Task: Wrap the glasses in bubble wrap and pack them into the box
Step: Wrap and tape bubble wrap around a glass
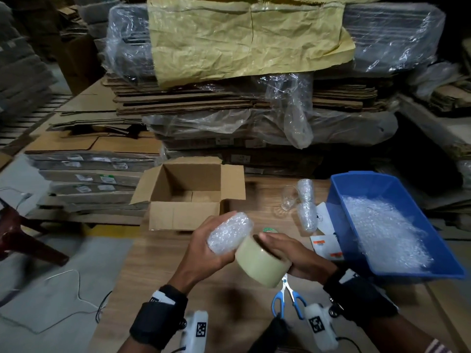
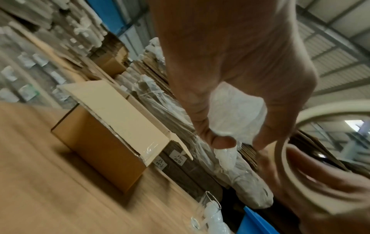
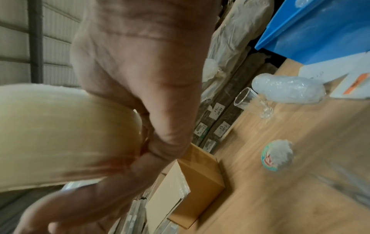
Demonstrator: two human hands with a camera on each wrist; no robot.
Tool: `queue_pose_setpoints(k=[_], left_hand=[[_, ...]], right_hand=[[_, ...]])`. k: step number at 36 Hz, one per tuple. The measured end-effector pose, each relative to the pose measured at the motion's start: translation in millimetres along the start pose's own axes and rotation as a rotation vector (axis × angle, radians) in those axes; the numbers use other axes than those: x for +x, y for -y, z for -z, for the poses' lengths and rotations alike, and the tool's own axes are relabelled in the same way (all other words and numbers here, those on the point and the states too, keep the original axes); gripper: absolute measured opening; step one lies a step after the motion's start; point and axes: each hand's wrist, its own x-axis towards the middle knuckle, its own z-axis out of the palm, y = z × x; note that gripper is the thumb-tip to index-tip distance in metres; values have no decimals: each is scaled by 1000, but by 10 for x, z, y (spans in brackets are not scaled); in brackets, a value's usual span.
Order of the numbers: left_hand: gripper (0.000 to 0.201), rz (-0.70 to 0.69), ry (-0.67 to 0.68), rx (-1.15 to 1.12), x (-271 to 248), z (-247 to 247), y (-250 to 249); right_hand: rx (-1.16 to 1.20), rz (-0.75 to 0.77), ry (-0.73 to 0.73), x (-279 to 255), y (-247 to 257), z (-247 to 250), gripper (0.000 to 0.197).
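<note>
My left hand (image 1: 207, 247) grips a glass rolled in bubble wrap (image 1: 229, 234) above the wooden table (image 1: 163, 276). Beside it, my right hand (image 1: 293, 253) holds a wide roll of beige packing tape (image 1: 260, 263), its rim touching the wrapped glass. In the left wrist view the wrap (image 2: 238, 114) bulges between thumb and fingers, next to the tape roll (image 2: 312, 117). The open cardboard box (image 1: 186, 197) stands just beyond my hands and looks empty. One bare stemmed glass (image 1: 289, 200) and two wrapped glasses (image 1: 305, 189) (image 1: 307, 217) sit to the box's right.
A blue bin (image 1: 341, 200) with loose bubble wrap stands at the right. Blue-handled scissors (image 1: 286, 299) lie under my right hand, and a small green-edged tape roll (image 1: 270, 230) sits behind it. Papers lie by the bin. Stacks of flattened cardboard (image 1: 229, 103) rise behind the table.
</note>
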Motion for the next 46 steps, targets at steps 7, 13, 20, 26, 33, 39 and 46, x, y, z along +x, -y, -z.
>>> queue_pose_setpoints(k=[7, 13, 20, 26, 33, 39, 46], left_hand=[[85, -87, -6, 156, 53, -49, 28], [79, -112, 27, 257, 65, -23, 151], [75, 85, -68, 232, 27, -21, 334], [59, 130, -32, 256, 31, -17, 475], [56, 232, 0, 175, 10, -6, 535], [59, 287, 90, 93, 44, 41, 400], [58, 320, 275, 3, 33, -102, 221]], right_hand=[[183, -73, 112, -46, 12, -28, 50], [261, -165, 159, -32, -51, 37, 74], [139, -77, 4, -194, 87, -101, 90], [-477, 83, -154, -308, 209, -300, 23], [-399, 219, 62, -291, 267, -196, 17], [-395, 259, 148, -339, 411, -122, 33], [-367, 490, -91, -243, 845, -102, 34]])
